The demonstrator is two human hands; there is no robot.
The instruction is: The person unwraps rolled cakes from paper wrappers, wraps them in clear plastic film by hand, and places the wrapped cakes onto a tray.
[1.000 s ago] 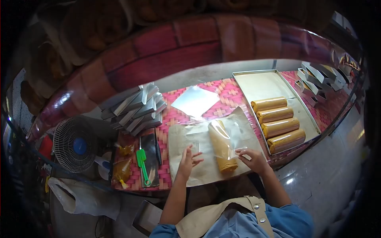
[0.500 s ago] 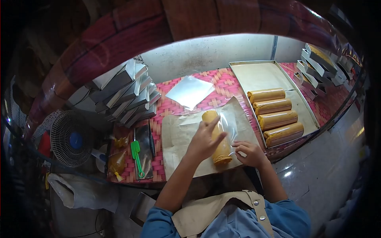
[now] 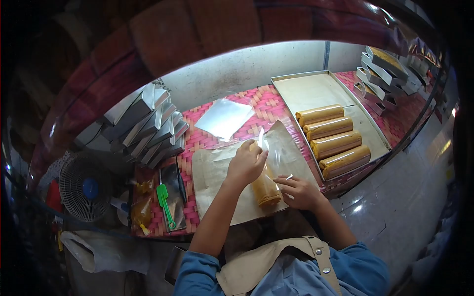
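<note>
Pink woven-pattern tabletop (image 3: 207, 116), our left hand (image 3: 247, 162) and right hand (image 3: 298, 191) pinching clear film (image 3: 274, 160) over a cake roll (image 3: 267, 191), centre frame

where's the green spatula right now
In the head view, the green spatula lies on the table's left side, between the bags of yellow filling and the brown paper.

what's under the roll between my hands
The roll lies over a pale brown paper sheet, spread on the pink patterned tabletop. Whatever is directly beneath the roll is covered, so I can't tell.
</note>
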